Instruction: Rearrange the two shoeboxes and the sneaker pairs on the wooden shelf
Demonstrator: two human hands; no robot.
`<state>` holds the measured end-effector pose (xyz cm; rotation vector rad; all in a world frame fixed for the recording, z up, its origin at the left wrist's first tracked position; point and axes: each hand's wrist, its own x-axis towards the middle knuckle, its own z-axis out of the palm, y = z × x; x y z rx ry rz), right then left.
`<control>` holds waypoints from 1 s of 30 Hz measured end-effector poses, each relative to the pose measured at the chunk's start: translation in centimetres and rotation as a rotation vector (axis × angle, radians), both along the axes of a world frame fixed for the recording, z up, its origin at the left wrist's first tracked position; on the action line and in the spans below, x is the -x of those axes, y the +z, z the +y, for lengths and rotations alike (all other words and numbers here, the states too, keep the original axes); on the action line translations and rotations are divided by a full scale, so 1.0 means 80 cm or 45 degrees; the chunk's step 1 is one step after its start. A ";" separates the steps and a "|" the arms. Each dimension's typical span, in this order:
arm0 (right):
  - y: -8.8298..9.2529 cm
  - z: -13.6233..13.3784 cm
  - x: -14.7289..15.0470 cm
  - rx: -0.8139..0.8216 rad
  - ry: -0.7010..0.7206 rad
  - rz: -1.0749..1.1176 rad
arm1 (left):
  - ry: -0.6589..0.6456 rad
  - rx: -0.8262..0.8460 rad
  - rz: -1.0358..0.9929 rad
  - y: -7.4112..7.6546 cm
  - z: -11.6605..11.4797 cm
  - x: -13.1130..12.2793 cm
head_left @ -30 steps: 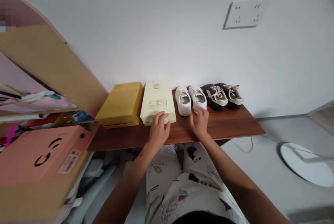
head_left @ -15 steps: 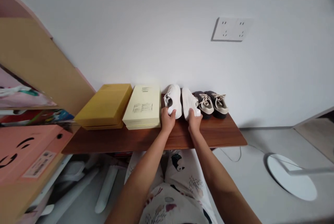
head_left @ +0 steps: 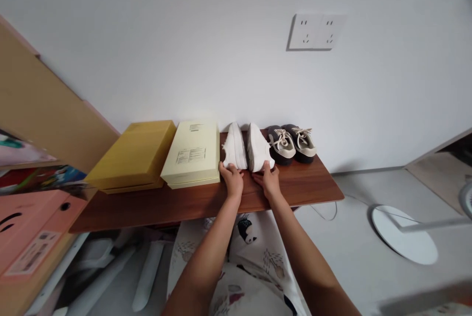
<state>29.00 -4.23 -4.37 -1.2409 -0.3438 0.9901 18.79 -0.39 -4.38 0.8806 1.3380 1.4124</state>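
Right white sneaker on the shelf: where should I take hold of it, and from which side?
Best to grip the near end of the right white sneaker, coming from the shelf's front edge, where your right hand rests. The left white sneaker and dark sneaker crowd its sides, and the wall lies behind, so that end looks most open.

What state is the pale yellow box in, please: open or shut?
Shut: the lid of the pale yellow box lies flat, right down over the base.

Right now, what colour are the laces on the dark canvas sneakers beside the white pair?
The laces are cream, best seen in the head view.
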 end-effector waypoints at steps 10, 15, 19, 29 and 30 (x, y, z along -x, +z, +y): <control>0.005 -0.022 -0.193 -0.066 -0.691 -1.490 | -0.417 -0.823 0.710 0.003 -0.096 -0.066; -0.002 0.025 -0.232 0.019 -0.591 -1.725 | -0.755 -0.822 1.134 0.047 -0.046 -0.175; -0.017 0.027 -0.232 0.018 -0.417 -1.608 | -0.763 -0.440 1.465 0.064 -0.006 -0.216; -0.016 0.025 -0.244 0.061 -0.695 -0.834 | -0.581 -0.138 0.315 0.042 0.010 -0.205; -0.017 0.025 -0.245 0.064 -0.672 -0.814 | -0.584 -0.087 0.186 0.036 0.009 -0.207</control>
